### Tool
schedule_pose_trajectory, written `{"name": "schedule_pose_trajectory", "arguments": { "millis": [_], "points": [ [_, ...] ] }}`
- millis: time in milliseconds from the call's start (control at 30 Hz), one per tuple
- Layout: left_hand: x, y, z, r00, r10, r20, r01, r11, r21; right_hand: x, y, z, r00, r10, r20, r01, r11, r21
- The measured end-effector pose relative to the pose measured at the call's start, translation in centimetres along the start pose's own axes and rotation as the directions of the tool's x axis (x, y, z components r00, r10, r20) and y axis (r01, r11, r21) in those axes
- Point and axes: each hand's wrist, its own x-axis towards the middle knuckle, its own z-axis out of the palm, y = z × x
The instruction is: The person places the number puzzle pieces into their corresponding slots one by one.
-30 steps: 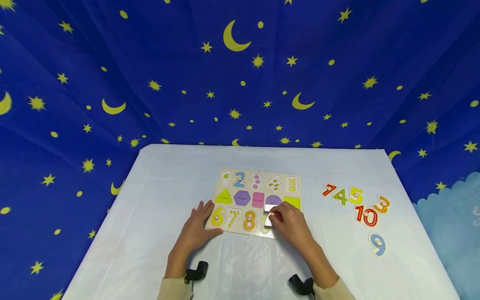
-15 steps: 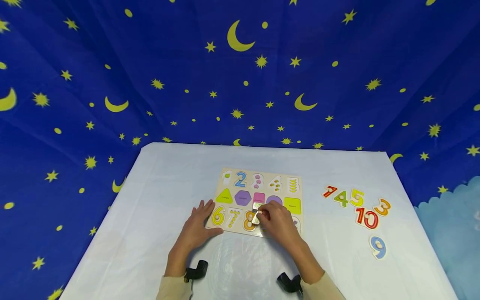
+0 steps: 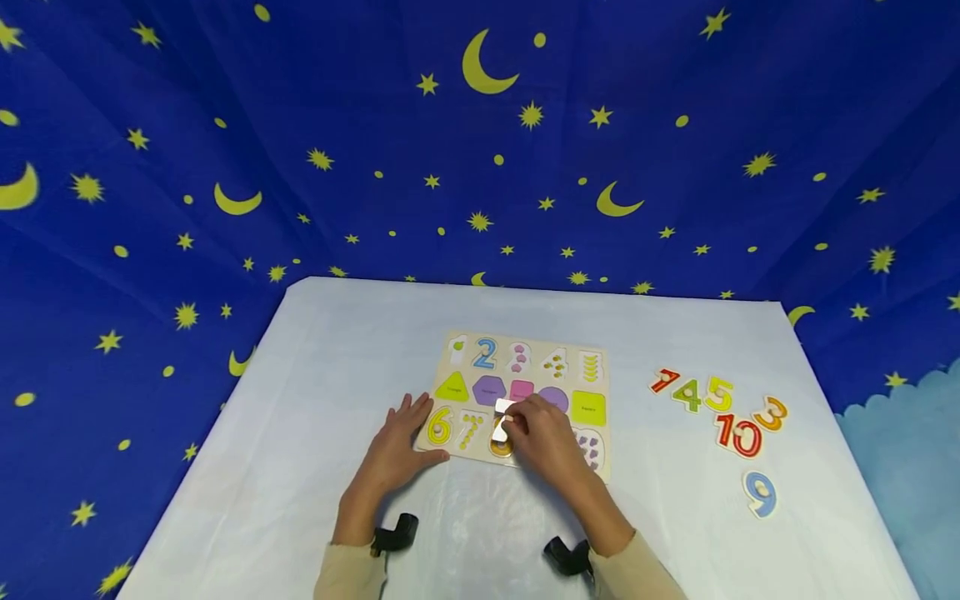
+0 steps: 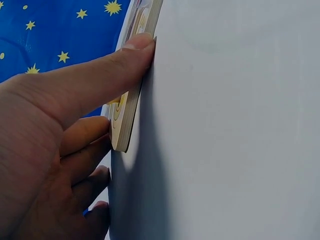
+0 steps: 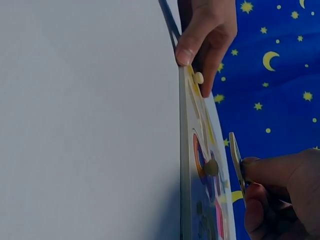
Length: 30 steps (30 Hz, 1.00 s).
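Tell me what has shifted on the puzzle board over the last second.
The right hand, pinching a pale puzzle piece, carried it leftward from the board's lower right to above the orange 8; the right wrist view shows it held off the puzzle board. The left hand kept bracing the board's left corner. The loose numbers stayed put.

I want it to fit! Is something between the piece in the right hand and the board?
Yes. The orange 8 sits in the board right under the piece, its knob poking toward it.

Pale wooden puzzle board (image 3: 525, 400), smooth painted pieces; matt white table cover (image 3: 337, 375); printed cloth backdrop (image 3: 225, 125)
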Motion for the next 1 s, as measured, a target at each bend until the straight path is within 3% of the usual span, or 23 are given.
{"name": "schedule_pose_trajectory", "arguments": {
  "millis": [700, 1000],
  "points": [
    [0.1, -0.1, 0.0, 1.0, 0.009, 0.01, -0.009, 1.0, 0.003, 0.9, -1.9, 3.1, 0.996, -0.033, 0.079, 0.032, 0.999, 0.008],
    [0.2, -0.1, 0.1, 1.0, -0.001, 0.016, 0.001, 1.0, 0.012, 1.5, -2.3, 3.5, 0.99, -0.03, 0.139, 0.037, 0.998, -0.044]
  ]
}}
